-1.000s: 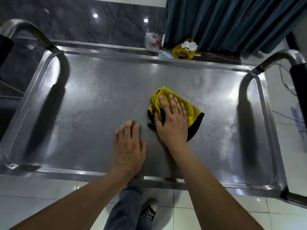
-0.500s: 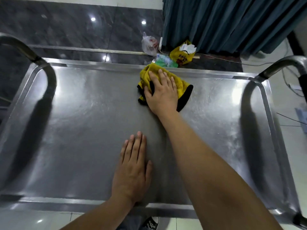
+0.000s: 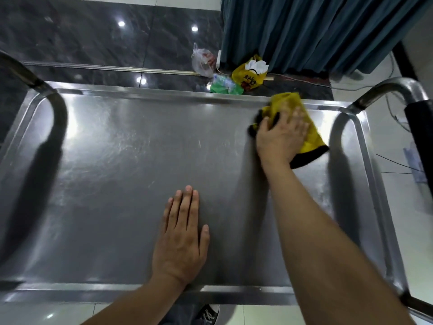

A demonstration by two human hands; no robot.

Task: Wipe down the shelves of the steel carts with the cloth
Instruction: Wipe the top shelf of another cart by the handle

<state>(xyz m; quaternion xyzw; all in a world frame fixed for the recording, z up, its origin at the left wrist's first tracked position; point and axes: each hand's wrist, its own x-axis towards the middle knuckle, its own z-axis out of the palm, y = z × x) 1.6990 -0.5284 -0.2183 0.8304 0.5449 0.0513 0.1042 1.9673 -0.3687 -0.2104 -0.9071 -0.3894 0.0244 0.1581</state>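
Note:
The steel cart's top shelf [image 3: 131, 165] fills the view, a shallow tray with a raised rim. A yellow cloth with black edging [image 3: 309, 137] lies bunched at the shelf's far right corner, close to the back rim. My right hand [image 3: 280, 137] presses flat on top of the cloth, fingers spread over it and blurred. My left hand [image 3: 181, 238] rests palm down on bare steel near the front edge, fingers together, holding nothing.
Curved steel handles rise at the left end [image 3: 21, 71] and right end [image 3: 389, 90]; the right one has a black grip [image 3: 421, 127]. Beyond the cart, plastic bags [image 3: 248, 73] lie on the floor by a dark blue curtain [image 3: 316, 31]. My shoe [image 3: 208, 315] shows below.
My right hand has slid the cloth from the shelf's middle to the back rim, then right toward the far right corner. My left hand stays planted near the front edge.

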